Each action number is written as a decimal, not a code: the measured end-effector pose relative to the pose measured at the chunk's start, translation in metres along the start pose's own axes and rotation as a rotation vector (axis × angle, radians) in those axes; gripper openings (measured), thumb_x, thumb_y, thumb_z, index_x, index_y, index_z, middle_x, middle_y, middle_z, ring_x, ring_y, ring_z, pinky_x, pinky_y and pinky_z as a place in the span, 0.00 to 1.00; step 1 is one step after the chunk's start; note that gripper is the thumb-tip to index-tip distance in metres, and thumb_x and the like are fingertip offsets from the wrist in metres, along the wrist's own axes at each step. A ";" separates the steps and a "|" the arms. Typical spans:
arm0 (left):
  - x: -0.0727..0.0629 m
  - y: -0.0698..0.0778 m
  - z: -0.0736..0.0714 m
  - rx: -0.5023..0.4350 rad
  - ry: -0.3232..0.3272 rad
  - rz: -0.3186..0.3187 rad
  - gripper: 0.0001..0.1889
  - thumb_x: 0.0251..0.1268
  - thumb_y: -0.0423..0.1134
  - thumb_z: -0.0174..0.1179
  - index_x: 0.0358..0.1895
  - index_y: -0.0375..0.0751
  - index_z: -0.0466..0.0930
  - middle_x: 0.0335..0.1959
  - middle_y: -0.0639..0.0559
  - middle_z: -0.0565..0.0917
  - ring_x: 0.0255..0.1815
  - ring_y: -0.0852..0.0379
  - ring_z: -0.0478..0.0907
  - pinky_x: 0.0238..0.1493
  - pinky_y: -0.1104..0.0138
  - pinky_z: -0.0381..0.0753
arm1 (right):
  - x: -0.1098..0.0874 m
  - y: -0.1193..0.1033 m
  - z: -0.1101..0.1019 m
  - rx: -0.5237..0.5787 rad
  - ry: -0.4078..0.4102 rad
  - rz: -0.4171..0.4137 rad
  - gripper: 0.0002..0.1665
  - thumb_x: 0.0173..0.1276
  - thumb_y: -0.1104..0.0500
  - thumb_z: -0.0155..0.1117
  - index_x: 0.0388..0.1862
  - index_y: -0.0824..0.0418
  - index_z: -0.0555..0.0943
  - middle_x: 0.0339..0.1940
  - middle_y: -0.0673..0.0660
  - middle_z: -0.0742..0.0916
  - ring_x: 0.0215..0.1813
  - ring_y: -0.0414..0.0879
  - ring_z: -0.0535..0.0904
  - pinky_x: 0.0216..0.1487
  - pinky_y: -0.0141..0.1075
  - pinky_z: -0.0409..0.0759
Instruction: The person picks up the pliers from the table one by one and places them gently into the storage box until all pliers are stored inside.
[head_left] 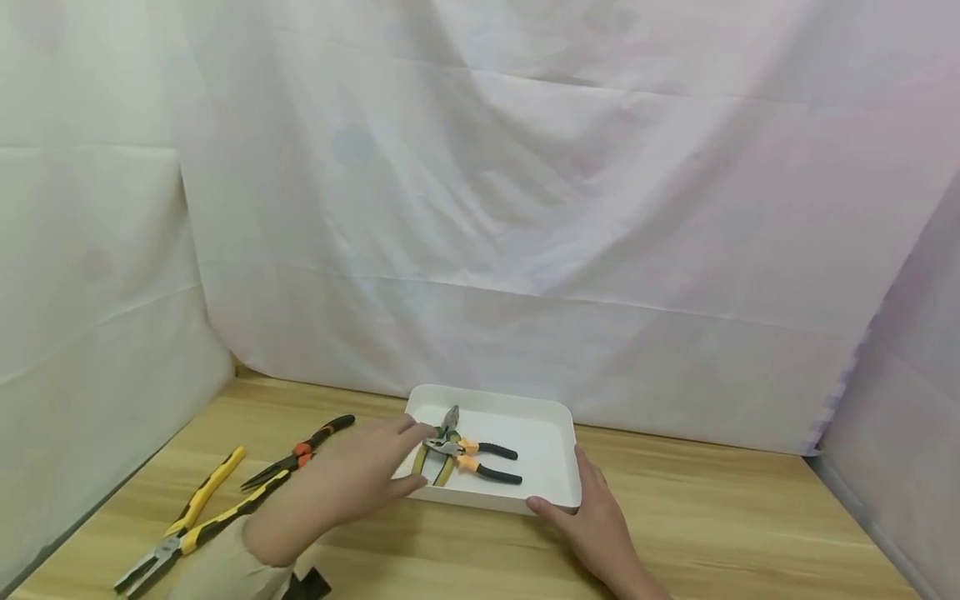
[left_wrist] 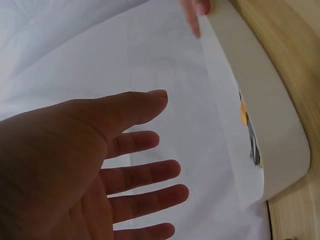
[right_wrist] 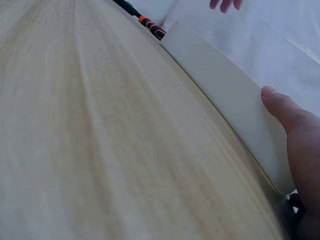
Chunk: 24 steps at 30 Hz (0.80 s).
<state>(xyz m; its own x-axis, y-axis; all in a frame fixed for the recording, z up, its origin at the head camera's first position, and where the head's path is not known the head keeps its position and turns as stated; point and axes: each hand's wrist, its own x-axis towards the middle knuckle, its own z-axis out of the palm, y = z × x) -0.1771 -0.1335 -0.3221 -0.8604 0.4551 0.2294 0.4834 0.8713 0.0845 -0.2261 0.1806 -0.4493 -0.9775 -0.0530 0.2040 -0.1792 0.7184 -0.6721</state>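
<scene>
A white tray lies on the table. Inside it, pliers with orange and black handles overlap pliers with olive-green handles. My right hand holds the tray's near right corner, thumb on the front wall and fingers along the right side. Over the tray's left end is my left hand, fingers spread. In the left wrist view that hand has extended fingers and holds nothing, beside the tray wall. The right thumb rests at the rim in the right wrist view.
Left of the tray lie long-nose pliers with yellow and black handles, jaws toward the near left. Black pliers with red-orange parts lie beyond them, partly behind the left arm. White cloth hangs behind the table and at both sides.
</scene>
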 end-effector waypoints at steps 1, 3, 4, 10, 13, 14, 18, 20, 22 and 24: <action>-0.003 -0.002 -0.001 -0.006 0.006 -0.023 0.28 0.61 0.50 0.71 0.63 0.45 0.78 0.47 0.53 0.84 0.35 0.60 0.79 0.37 0.65 0.81 | 0.000 0.000 -0.001 0.000 0.001 -0.001 0.69 0.55 0.28 0.72 0.82 0.64 0.54 0.77 0.66 0.69 0.76 0.63 0.68 0.72 0.60 0.68; -0.008 -0.006 -0.002 -0.027 0.002 -0.061 0.28 0.61 0.50 0.72 0.62 0.43 0.78 0.53 0.50 0.85 0.43 0.55 0.84 0.44 0.59 0.84 | -0.001 0.001 -0.004 -0.003 -0.002 0.001 0.69 0.55 0.28 0.72 0.82 0.65 0.53 0.77 0.66 0.69 0.77 0.64 0.67 0.72 0.60 0.68; -0.009 -0.008 -0.002 -0.041 -0.006 -0.081 0.29 0.61 0.50 0.72 0.63 0.43 0.78 0.56 0.48 0.84 0.49 0.52 0.84 0.49 0.56 0.84 | -0.002 0.001 -0.005 -0.004 -0.002 0.004 0.69 0.56 0.28 0.72 0.82 0.65 0.53 0.77 0.67 0.69 0.77 0.64 0.67 0.72 0.60 0.68; -0.013 -0.023 -0.004 -0.076 -0.027 -0.163 0.30 0.62 0.50 0.71 0.65 0.43 0.76 0.62 0.45 0.82 0.57 0.44 0.83 0.57 0.48 0.83 | -0.004 0.005 -0.008 -0.008 -0.003 0.008 0.69 0.55 0.28 0.72 0.82 0.64 0.53 0.78 0.67 0.68 0.77 0.64 0.66 0.73 0.60 0.67; -0.016 -0.033 -0.009 -0.092 -0.018 -0.199 0.30 0.62 0.49 0.71 0.65 0.42 0.76 0.61 0.43 0.82 0.56 0.43 0.84 0.54 0.47 0.84 | -0.004 0.005 -0.006 0.000 -0.004 0.002 0.69 0.55 0.28 0.72 0.82 0.64 0.53 0.78 0.66 0.69 0.77 0.64 0.66 0.72 0.60 0.68; -0.018 -0.036 -0.011 -0.082 -0.016 -0.212 0.31 0.61 0.49 0.71 0.65 0.41 0.76 0.60 0.42 0.82 0.54 0.43 0.84 0.52 0.48 0.84 | -0.005 0.004 -0.006 0.001 -0.002 0.000 0.69 0.55 0.28 0.72 0.82 0.64 0.53 0.78 0.66 0.69 0.77 0.63 0.67 0.72 0.59 0.68; -0.024 -0.051 -0.013 -0.025 0.010 -0.259 0.33 0.59 0.49 0.73 0.65 0.38 0.75 0.59 0.38 0.82 0.53 0.39 0.84 0.49 0.46 0.84 | -0.006 0.003 -0.005 -0.008 -0.001 0.006 0.69 0.55 0.28 0.72 0.82 0.63 0.53 0.77 0.66 0.69 0.76 0.64 0.68 0.72 0.60 0.69; -0.027 -0.058 -0.013 -0.009 0.009 -0.286 0.34 0.58 0.50 0.73 0.65 0.37 0.74 0.60 0.36 0.81 0.54 0.37 0.83 0.49 0.45 0.84 | -0.006 0.003 -0.005 -0.016 -0.003 0.008 0.69 0.55 0.28 0.72 0.82 0.64 0.53 0.77 0.66 0.69 0.76 0.65 0.68 0.71 0.61 0.69; -0.030 -0.065 -0.011 -0.012 -0.002 -0.308 0.36 0.56 0.50 0.74 0.66 0.37 0.74 0.61 0.35 0.81 0.57 0.34 0.82 0.53 0.42 0.82 | -0.006 0.002 -0.005 -0.017 -0.008 0.009 0.69 0.55 0.28 0.72 0.82 0.64 0.53 0.78 0.66 0.69 0.76 0.65 0.67 0.71 0.61 0.69; -0.034 -0.070 -0.010 -0.012 -0.020 -0.326 0.38 0.55 0.51 0.75 0.67 0.37 0.74 0.61 0.34 0.81 0.58 0.33 0.81 0.54 0.40 0.80 | -0.006 0.002 -0.005 -0.016 -0.012 0.008 0.69 0.55 0.27 0.71 0.82 0.64 0.53 0.78 0.66 0.68 0.76 0.65 0.67 0.71 0.61 0.69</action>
<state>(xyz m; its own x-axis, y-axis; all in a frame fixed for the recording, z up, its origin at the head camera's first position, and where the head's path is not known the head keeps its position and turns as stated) -0.1806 -0.2118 -0.3265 -0.9731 0.1562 0.1691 0.1837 0.9696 0.1618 -0.2196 0.1852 -0.4485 -0.9803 -0.0555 0.1895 -0.1693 0.7299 -0.6623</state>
